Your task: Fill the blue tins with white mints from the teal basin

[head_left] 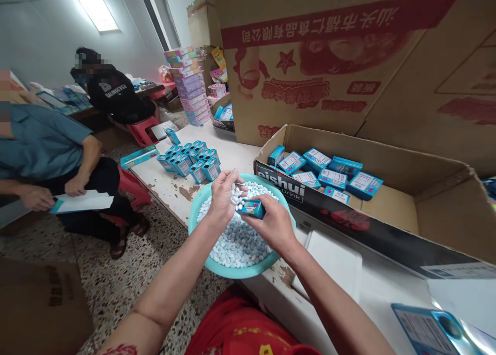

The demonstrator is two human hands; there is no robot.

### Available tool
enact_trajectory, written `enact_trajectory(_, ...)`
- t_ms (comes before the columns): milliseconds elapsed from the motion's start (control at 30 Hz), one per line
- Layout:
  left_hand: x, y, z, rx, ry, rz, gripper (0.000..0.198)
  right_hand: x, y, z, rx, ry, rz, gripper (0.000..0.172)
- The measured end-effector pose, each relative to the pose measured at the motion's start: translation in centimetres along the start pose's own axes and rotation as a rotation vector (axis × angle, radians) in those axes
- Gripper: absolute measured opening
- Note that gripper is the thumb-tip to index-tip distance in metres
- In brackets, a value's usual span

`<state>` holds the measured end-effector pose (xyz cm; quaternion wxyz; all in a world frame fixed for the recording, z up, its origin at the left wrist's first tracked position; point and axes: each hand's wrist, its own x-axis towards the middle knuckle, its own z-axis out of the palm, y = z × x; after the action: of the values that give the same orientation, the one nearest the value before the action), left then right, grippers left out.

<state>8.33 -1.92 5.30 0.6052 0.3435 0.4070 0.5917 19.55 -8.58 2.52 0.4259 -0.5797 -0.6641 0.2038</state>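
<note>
A teal basin (196, 226) full of small white and pale-blue tablets (236, 244) sits at the table's near edge. Over the basin, my right hand (267, 225) grips a small blue box (251, 208) lying on its side. My left hand (223, 195) is cupped above the tablets with a few of them pinched at its fingertips, right at the box's end. A group of upright small blue boxes (191, 161) stands farther along the table. More such boxes lie inside an open cardboard carton (387, 164) to the right.
A big printed cardboard box (329, 60) stands behind the carton. A stack of colourful flat boxes (189, 83) rises at the table's far end. Two people sit at the left, one holding a white sheet (83, 201). A blue card (430, 332) lies at the near right.
</note>
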Motion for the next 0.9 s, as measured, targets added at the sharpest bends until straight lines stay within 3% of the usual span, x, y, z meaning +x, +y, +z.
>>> enact_trajectory(200,0.0,-0.1,0.1,0.056,0.001,0.013,0.042,-0.1,0.0,-0.1,0.020,-0.023,0.002,0.026)
enact_trajectory(367,0.1,-0.5,0.2,0.127,-0.069,0.036,0.034,-0.1,0.0,-0.5,0.040,-0.004,0.038,0.025)
enact_trajectory(900,-0.8,0.7,0.7,0.121,-0.081,0.054,0.027,-0.1,-0.2,-1.1,0.142,0.039,0.024,0.027)
